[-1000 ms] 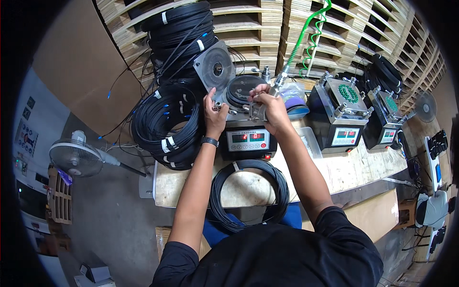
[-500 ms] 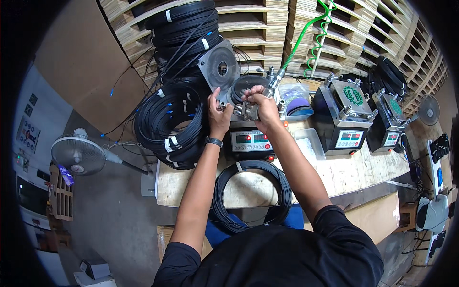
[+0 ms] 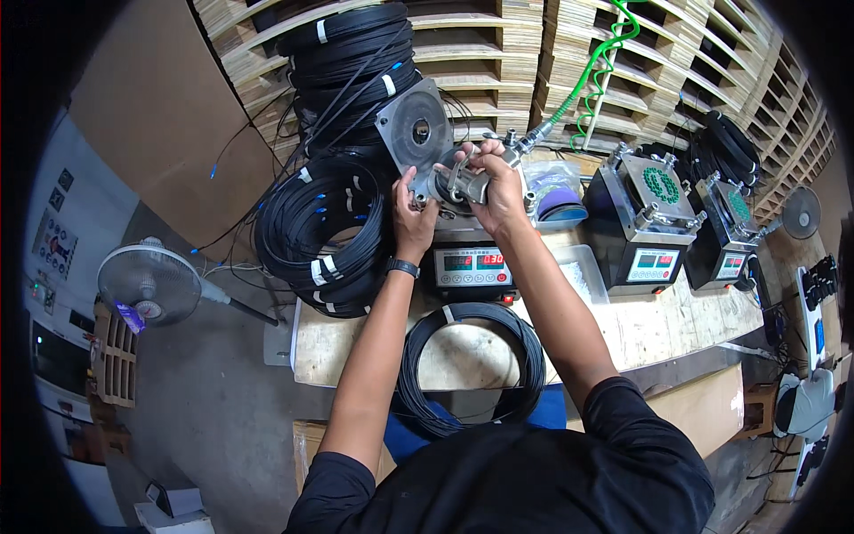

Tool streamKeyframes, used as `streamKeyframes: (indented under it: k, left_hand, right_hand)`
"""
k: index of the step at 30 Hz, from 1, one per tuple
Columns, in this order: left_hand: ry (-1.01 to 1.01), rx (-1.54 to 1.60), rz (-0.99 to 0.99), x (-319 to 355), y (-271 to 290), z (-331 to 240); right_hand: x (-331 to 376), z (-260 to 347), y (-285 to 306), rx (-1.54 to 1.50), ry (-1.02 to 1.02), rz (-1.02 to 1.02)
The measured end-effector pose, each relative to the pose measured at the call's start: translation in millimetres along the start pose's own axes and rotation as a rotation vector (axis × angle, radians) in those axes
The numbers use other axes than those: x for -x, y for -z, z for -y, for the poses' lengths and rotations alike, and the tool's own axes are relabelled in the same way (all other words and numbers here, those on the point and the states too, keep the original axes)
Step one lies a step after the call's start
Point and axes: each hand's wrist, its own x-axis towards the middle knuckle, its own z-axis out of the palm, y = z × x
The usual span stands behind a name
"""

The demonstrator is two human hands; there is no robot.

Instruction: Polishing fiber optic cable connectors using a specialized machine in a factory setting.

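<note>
My right hand (image 3: 500, 189) is closed round a silver metal air blow gun (image 3: 467, 184), its fingers at the lever. The gun's nozzle end points left over a polishing machine (image 3: 471, 267) with a red and green digital display. My left hand (image 3: 414, 216) is at the machine's near left corner, index finger and thumb apart beside the metal fittings; what its other fingers touch is hidden. Just behind it a square grey plate (image 3: 415, 129) with a round hole stands tilted up. A green air hose (image 3: 583, 84) runs from the gun up to the right.
Black cable coils (image 3: 325, 236) with white ties are stacked on the left. Another cable coil (image 3: 414, 369) overhangs the near table edge. Two similar machines (image 3: 654, 218) stand to the right, past a clear tray (image 3: 578, 271). A fan (image 3: 149, 280) stands at far left; wooden pallets (image 3: 498, 67) rise behind.
My right hand has tilted the blow gun, bringing its body and nozzle more into view over the machine. The digits on the display differ. My left hand stays at the corner.
</note>
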Motion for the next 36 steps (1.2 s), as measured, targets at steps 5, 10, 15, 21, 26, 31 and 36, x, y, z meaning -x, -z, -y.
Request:
streamKeyframes:
  k: [5,10,15,21,26,31,36]
  left_hand:
    - [0.004,0.029,0.033,0,-1,4]
    - [0.011,0.045,0.037,-1,1,4]
    - [0.037,0.026,0.032,-1,3,1]
    - [-0.007,-0.049,0.022,-1,4,-2]
    - [-0.022,0.0,-0.003,-2,0,4]
    - [-0.037,-0.048,0.003,-1,2,6]
    - [0.002,0.016,0.028,-1,4,7]
  right_hand:
    - [-31,-4,15,0.029,0.141,-0.088]
    - [-54,-11,24,0.055,0.206,-0.228]
    - [-59,-3,12,-0.024,0.259,-0.182]
    - [-52,1,-15,-0.057,0.151,0.025]
    - [-50,0,-21,-0.084,0.207,0.034]
    - [-37,7,-16,0.288,0.072,-0.071]
    - [3,25,4,0.498,-0.129,-0.114]
